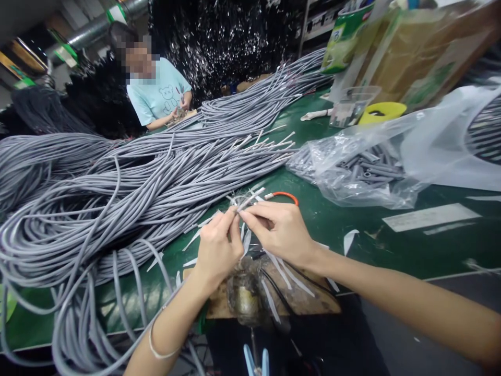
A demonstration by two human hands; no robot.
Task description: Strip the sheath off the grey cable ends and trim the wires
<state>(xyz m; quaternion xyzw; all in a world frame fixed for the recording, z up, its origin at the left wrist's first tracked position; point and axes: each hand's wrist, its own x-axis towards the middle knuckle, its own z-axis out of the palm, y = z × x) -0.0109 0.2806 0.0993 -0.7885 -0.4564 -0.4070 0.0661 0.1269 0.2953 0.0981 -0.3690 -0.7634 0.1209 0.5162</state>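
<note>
My left hand (219, 243) is closed in a pinch near the table's middle, thumb and fingers around the end of a grey cable (237, 208). Fingertip to fingertip with it, my right hand (281, 230) pinches the same end. A pale whitish strand (252, 197) points forward from between them; its exact kind is hard to make out. Just beyond my right hand curves an orange-red wire (288, 195). Below the hands, a small motor-like device (246, 300) wrapped in clear film sits on a wooden board (222, 308). White strips (279, 269) lie around it.
Grey cable bundles (136, 177) cover the left and far side of the green table (407, 245). At right lie a clear bag (364, 167) of grey tube pieces, a yellow round container (381, 112) and a plastic cup (348, 109). A person (158, 94) works across the table.
</note>
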